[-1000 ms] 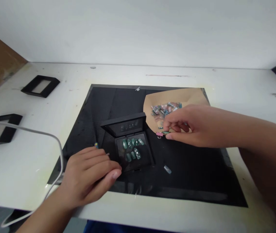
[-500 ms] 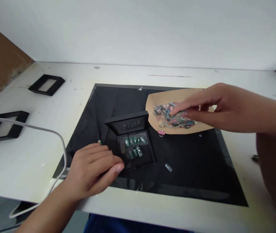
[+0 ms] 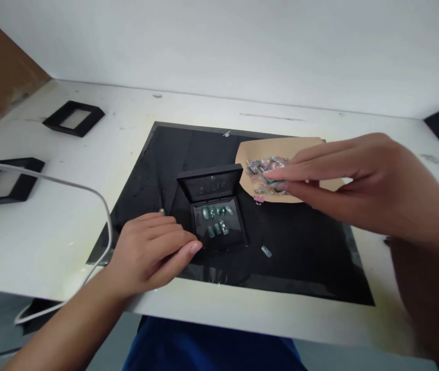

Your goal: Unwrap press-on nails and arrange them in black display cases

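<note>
- black mat [image 3: 312,257] under both hands
- right hand [image 3: 358,180] – fingers out, loosely parted, tips on nail pile [image 3: 268,172] on tan paper [image 3: 304,147]; grip unclear
- left hand [image 3: 152,252] – flat, open, holding nothing, thumb against open black box [image 3: 214,208]
- green nails [image 3: 216,219] in box tray, just right of left thumb

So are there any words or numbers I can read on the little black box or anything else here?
None can be read.
Black box: no print shows on it.
Lid: only faint marks that look like reflections.
Pile of small pieces on the brown paper: too small and blurred to tell.
</note>
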{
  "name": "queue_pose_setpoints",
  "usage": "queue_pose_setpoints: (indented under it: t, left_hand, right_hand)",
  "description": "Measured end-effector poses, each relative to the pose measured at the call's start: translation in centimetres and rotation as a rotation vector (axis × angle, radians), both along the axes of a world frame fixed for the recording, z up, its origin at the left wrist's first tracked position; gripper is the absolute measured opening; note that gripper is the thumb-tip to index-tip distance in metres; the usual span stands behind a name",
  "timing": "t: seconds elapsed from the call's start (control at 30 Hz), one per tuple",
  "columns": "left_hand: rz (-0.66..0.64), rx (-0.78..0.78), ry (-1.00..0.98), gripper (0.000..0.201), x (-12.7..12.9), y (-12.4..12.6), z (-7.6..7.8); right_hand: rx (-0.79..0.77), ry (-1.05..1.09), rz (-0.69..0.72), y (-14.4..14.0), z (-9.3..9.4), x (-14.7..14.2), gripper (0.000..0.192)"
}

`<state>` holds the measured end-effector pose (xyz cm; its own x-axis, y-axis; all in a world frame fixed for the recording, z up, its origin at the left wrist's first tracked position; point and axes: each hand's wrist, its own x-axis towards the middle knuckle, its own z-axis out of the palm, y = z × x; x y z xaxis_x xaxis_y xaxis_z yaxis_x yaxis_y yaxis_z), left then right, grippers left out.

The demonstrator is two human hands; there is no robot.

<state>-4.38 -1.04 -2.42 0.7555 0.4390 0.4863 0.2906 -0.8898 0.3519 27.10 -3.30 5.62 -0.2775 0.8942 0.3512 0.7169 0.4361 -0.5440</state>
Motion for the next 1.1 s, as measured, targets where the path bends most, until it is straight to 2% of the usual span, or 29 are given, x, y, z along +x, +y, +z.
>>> queue_pose_setpoints:
  t: [0.1,0.2,0.3,0.43,0.47,0.6,0.77,0.97,1.1]
  left_hand:
    - [-0.006,0.024,-0.015,0.008,-0.1,-0.1,0.1]
    - [-0.041,0.078,-0.063,0.010,-0.1,-0.4,0.2]
    - [-0.075,0.053,-0.101,0.006,0.1,-0.8,0.1]
    - [-0.086,0.031,-0.195,0.047,0.9,-1.4,0.2]
    - [-0.098,0.039,-0.219,0.046,1.1,-1.5,0.3]
    - [-0.158,0.057,-0.184,0.014,1.6,-2.0,1.2]
    - [-0.109,0.123,-0.123,0.014,1.5,-2.7,1.5]
    - [-0.053,0.412,-0.060,0.009,1.5,-3.8,1.8]
    - [0.084,0.456,-0.042,0.017,1.4,-3.5,1.4]
  right_hand:
    - [0.090,-0.050,0.153,-1.6,-0.9,-1.2,0.014]
    - [0.112,0.038,0.208,-3.4,-2.6,-2.6,0.015]
    - [0.163,0.139,0.217,-5.1,-4.4,-4.2,0.025]
    - [0.106,0.363,0.203,-6.6,-5.8,-6.3,0.036]
    - [0.071,0.422,0.205,-6.8,-6.0,-6.7,0.035]
    - [-0.027,0.576,0.218,-6.9,-6.6,-8.0,0.024]
    - [-0.092,0.655,0.187,-6.6,-7.2,-8.4,0.021]
    - [-0.160,0.706,0.085,-6.6,-7.4,-8.2,0.013]
    - [-0.148,0.668,0.086,-6.7,-7.6,-8.2,0.015]
